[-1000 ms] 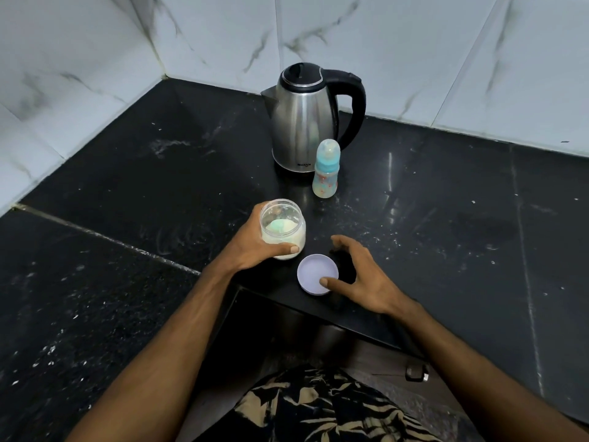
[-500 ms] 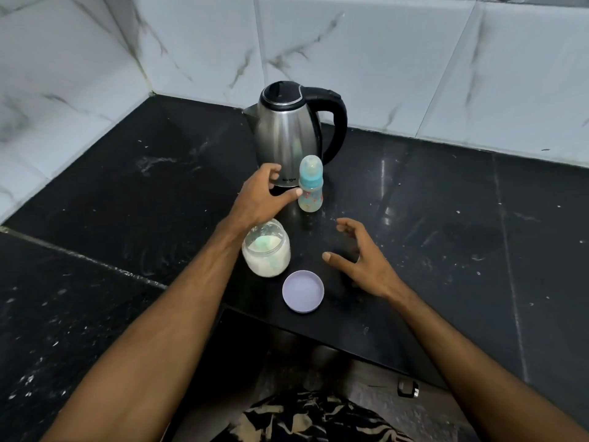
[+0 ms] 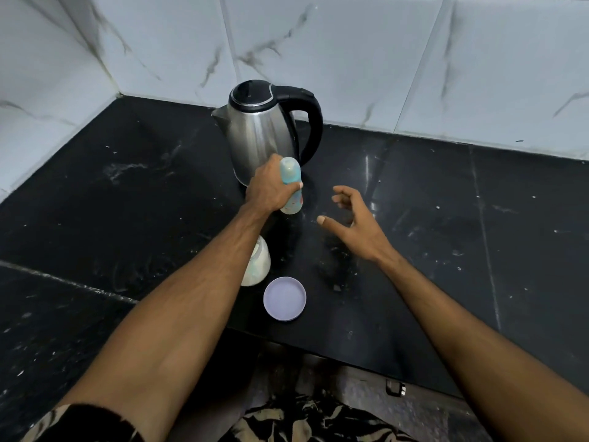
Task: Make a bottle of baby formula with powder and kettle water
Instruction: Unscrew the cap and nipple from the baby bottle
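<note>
Speckled black stone bench (image 3: 127, 199) under me, rounded brushed-steel kettle (image 3: 259, 135) with black handle at the back. My forearm half hides the glass jar of pale powder (image 3: 259, 266); its flat lilac lid (image 3: 284, 298) lies beside. Left hand (image 3: 271, 189) grips the small blue-capped baby bottle (image 3: 291, 186) before the kettle; right hand (image 3: 357, 221) hovers, fingers spread.

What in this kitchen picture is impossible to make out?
- Powder jar, head view: mostly hidden behind the left forearm.
- Baby bottle: the left hand covers its middle; contents unreadable.
- Kettle: closed lid hides any water.
</note>
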Tool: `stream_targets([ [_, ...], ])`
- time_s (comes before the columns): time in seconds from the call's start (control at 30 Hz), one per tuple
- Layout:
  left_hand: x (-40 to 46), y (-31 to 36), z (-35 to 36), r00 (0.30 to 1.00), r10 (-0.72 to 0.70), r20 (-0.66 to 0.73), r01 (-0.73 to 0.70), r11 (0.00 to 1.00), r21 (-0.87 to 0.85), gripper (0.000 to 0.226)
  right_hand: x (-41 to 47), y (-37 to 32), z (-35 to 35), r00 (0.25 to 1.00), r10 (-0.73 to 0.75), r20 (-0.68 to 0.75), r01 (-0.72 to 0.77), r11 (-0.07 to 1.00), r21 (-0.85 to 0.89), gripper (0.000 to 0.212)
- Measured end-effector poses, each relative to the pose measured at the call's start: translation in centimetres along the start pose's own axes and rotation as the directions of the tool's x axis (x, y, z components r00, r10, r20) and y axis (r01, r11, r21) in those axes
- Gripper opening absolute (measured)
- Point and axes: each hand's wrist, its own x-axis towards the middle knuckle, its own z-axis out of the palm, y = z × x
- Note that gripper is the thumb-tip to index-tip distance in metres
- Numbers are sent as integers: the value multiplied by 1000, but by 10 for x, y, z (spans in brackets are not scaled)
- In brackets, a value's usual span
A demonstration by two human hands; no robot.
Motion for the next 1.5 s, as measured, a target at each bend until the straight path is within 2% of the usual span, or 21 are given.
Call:
stream_targets([
  [0.17,-17,12,0,993,120,21,-119,991,-60,53,5,-9,-10,998,-20,-55,23,998,54,64],
  [0.33,-57,25,12,969,210,127,-190,970,-154,56,-2,-21,-21,993,-62,-100,70,995,77,50],
  [0.5,-92,27,27,954,247,172,-198,945,-259,48,-26,-21,-25,992,-115,-58,114,993,-16,42],
  [0.73,-109,28,41,964,198,176,-132,935,-328,62,-41,-15,-20,990,-140,-5,138,979,-153,46],
  [0.93,-113,23,51,963,202,177,-120,913,-390,61,-39,-14,-18,986,-167,-12,160,959,-232,45],
  [1.1,-121,7,71,961,186,205,-92,914,-395,60,-41,-8,-11,984,-179,13,173,923,-345,57],
  [1.27,-122,2,78,960,198,196,-103,906,-410,62,-44,-6,-6,975,-219,-45,194,930,-312,58],
  [1.5,-115,-6,78,946,249,207,-159,914,-373,62,-44,-6,-10,965,-249,-85,241,966,-88,54],
])
